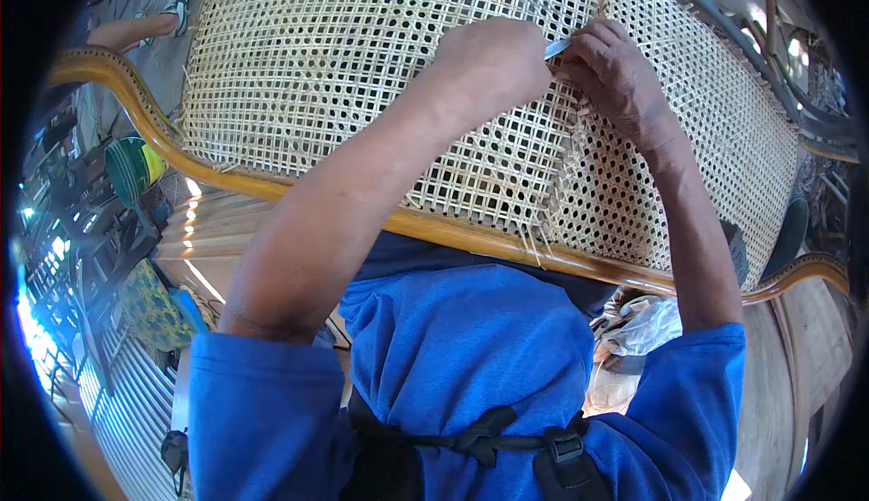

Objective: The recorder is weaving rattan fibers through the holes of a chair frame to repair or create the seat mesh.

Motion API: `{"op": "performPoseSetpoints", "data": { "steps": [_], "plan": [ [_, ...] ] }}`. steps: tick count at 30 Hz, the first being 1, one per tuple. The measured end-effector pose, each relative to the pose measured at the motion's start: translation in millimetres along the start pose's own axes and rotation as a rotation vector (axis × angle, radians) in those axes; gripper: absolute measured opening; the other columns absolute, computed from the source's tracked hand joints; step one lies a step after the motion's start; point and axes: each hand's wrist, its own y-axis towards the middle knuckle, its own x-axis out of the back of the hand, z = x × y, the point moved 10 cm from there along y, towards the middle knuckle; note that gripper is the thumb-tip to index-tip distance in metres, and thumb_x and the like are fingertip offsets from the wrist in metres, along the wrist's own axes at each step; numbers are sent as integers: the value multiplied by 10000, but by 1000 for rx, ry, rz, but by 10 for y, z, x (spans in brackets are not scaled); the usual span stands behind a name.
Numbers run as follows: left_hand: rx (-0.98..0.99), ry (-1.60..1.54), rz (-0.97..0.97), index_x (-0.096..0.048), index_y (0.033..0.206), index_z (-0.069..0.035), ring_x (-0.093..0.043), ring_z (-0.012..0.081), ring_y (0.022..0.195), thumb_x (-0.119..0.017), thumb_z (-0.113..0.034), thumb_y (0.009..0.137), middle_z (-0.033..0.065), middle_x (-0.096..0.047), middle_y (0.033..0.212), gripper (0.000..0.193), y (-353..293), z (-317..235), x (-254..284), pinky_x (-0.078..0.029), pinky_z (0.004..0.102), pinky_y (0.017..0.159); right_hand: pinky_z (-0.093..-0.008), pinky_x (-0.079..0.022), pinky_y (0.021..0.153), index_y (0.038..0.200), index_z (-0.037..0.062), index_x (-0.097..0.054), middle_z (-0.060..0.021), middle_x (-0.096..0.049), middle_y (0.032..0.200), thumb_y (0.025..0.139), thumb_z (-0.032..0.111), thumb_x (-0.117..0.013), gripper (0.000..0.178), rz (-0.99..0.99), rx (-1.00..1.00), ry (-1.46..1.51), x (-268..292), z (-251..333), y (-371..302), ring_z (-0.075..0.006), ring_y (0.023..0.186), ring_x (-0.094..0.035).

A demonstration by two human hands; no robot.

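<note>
A large sheet of woven cane webbing spreads before me, framed along its near side by a curved varnished wooden rail. My left hand is closed in a fist over the weave. From it a short, flat, pale shiny blade-like tool sticks out toward the right; its handle is hidden in the fist. Close beside it, my right hand bends its fingers down onto the cane at a braided seam. Its fingertips are pressed together, and what they pinch is hidden.
Loose cane ends hang over the rail below the seam. Another person's foot in a shoe shows at the far left. A green and yellow bucket stands left of the rail. Pale crumpled plastic lies under the rail at right.
</note>
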Motion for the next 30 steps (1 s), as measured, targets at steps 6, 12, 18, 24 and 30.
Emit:
{"op": "performPoseSetpoints", "data": {
  "steps": [6,12,18,24,30],
  "plan": [
    [214,-286,372,-525,623,-5,-464,195,449,-478,-225,787,82,-497,504,278,-638,408,-268,-395,373,483,-328,-481,863,979,106,-652,-27,-621,926,789,164,-682,201,-34,64,-9,49,36,-46,-213,941,-562],
    [167,-227,203,-518,683,-3,-450,201,451,-512,-217,818,117,-451,517,253,-860,482,-82,-381,376,489,-313,-479,876,948,118,-671,-20,-632,902,792,145,-663,159,65,41,31,11,49,40,-194,941,-571],
    [159,-376,150,-543,741,-8,-479,287,499,-531,-307,872,151,-485,565,327,-970,231,363,-384,397,511,-329,-530,742,984,59,-644,-93,-659,915,856,192,-619,186,136,-79,587,-29,677,206,-236,857,-640],
    [-16,130,92,-595,866,4,-624,339,690,-459,-264,914,164,-621,714,304,-480,29,234,-476,455,682,-321,-453,548,850,25,-643,-88,-588,659,872,170,-620,149,181,-330,290,-59,27,54,-172,568,-552],
    [-152,206,175,-632,770,-18,-645,319,773,-458,-114,831,162,-641,770,208,-231,-124,147,-490,450,723,-319,-397,483,728,-5,-567,-81,-472,549,813,115,-595,150,319,-396,303,-139,-88,56,-142,495,-454]
  ]
}}
